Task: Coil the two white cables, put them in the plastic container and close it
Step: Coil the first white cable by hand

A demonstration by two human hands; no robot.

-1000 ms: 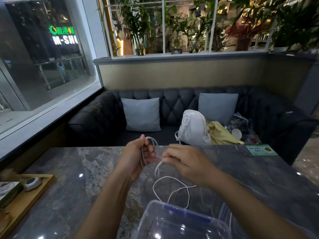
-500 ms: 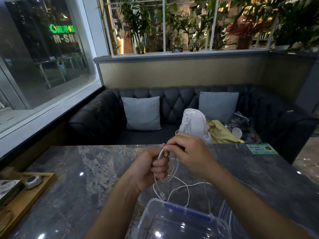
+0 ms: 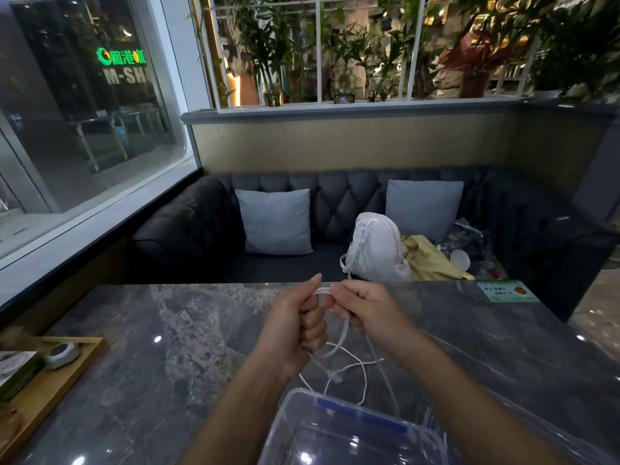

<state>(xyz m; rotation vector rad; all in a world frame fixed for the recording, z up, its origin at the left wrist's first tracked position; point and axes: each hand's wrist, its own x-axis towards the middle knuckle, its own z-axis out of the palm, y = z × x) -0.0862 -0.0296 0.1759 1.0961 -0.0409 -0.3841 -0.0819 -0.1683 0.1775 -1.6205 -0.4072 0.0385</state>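
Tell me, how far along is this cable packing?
Early. Done: nothing; the plastic container stands open, no cable inside that I can see. In hand: left hand and right hand grip loops of white cable, its loose tail lying on the table. Left: finish coiling, pack both cables, close the container.

Left hand (image 3: 295, 327) and right hand (image 3: 365, 310), both bare. Left forearm (image 3: 241, 407) and right forearm (image 3: 463, 391) bare too, along all of their visible length down to the bottom of the view. Narrow at the wrists, broadening steadily toward the elbows. Short, rounded nail on the left thumb (image 3: 314, 280). Row of low knuckle ridges across the back of the right hand. Finer detail lost in the dim light.
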